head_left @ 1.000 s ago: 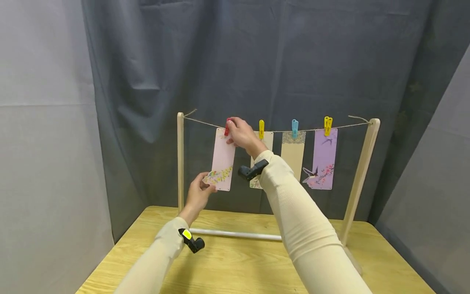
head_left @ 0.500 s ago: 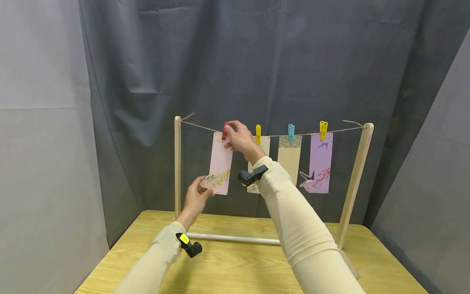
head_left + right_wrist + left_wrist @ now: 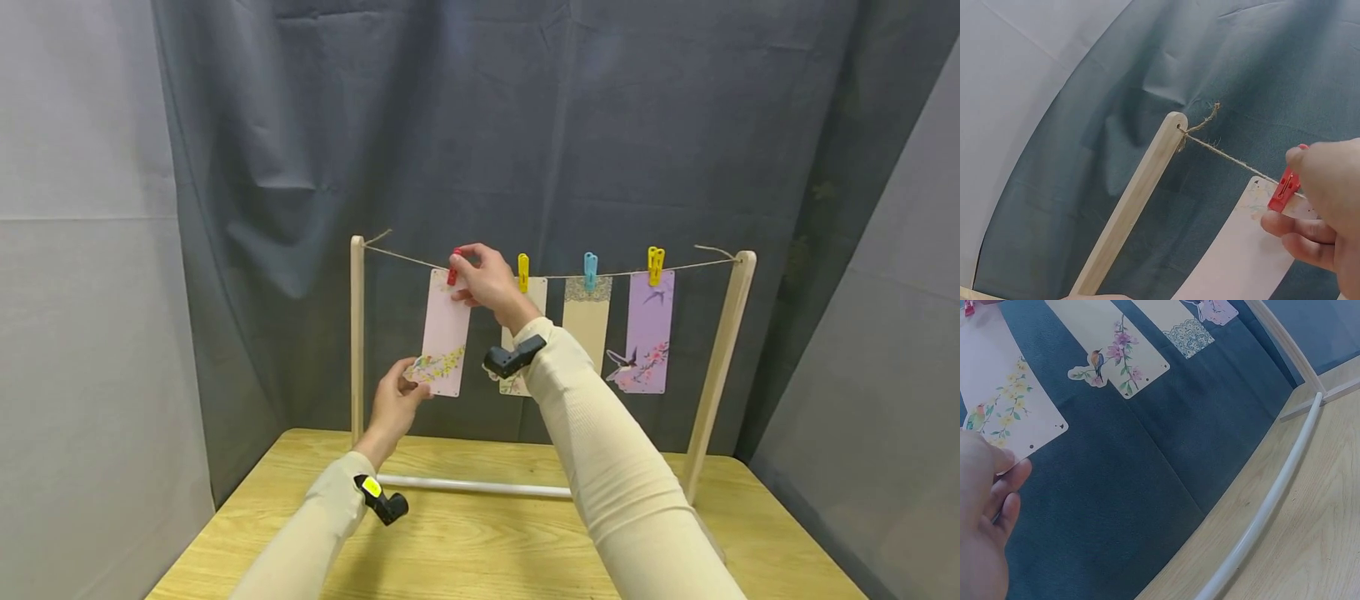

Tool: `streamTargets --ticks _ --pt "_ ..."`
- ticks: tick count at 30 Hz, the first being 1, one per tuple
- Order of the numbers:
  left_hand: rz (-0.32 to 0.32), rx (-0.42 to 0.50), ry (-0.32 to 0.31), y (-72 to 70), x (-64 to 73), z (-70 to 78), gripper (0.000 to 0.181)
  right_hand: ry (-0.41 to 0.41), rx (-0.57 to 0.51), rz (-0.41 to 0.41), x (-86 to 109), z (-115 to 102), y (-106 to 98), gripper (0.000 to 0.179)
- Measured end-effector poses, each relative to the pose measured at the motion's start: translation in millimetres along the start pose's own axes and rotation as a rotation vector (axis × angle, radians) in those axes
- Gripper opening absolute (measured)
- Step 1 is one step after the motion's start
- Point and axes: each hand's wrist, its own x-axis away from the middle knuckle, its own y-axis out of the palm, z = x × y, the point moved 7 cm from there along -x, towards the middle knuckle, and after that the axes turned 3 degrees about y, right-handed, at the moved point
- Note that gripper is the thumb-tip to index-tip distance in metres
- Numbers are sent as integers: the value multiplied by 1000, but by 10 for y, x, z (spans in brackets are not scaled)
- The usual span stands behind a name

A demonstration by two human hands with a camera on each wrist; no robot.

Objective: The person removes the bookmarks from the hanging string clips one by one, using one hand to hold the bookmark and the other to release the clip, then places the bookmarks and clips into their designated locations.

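A pink bookmark card (image 3: 445,329) with yellow flowers and a bird hangs at the left end of the twine (image 3: 401,253). My left hand (image 3: 392,412) pinches its lower left corner between thumb and fingers, as the left wrist view shows close up. At the card's top edge, my right hand (image 3: 489,285) pinches a red clothespin (image 3: 1285,189) that sits over the twine and the card. The right fingers cover the card's upper right part in the head view. In the right wrist view, the clothespin's lower end lies against the card's printed top.
Further right hang a cream bird card (image 3: 1110,350) on a yellow clothespin (image 3: 522,273), a lace-topped beige card (image 3: 585,329) on a blue one (image 3: 590,271), and a purple card (image 3: 649,329). Wooden posts (image 3: 357,333) and a white bar (image 3: 476,487) frame the wooden table (image 3: 450,550).
The head view has shifted slightly, so the whole scene sits a little further left and lower. Both hands keep the same hold on the card and the red clothespin.
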Motion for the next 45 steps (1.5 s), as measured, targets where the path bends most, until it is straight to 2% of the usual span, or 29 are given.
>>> streamTargets --ticks 8,17,22,27,30,36,45 --pt "-6 8 9 27 -18 24 47 -11 -18 45 2 1 -42 45" --pt "-3 -3 8 12 -45 16 50 -49 24 14 -3 -56 -80 38" --pt "-10 3 14 17 -44 3 49 -68 23 24 -4 -63 -67 35" --pt "1 -2 38 -36 -41 6 49 -119 27 73 -20 -64 -22 37" --pt "3 -11 28 -72 -45 18 48 -153 33 113 -31 -73 -11 37" --pt "-7 -16 14 -47 -35 19 50 -154 39 177 -22 -41 -36 34" --pt "-12 11 34 -8 -45 1 50 -159 -78 238 -12 12 -63 28"
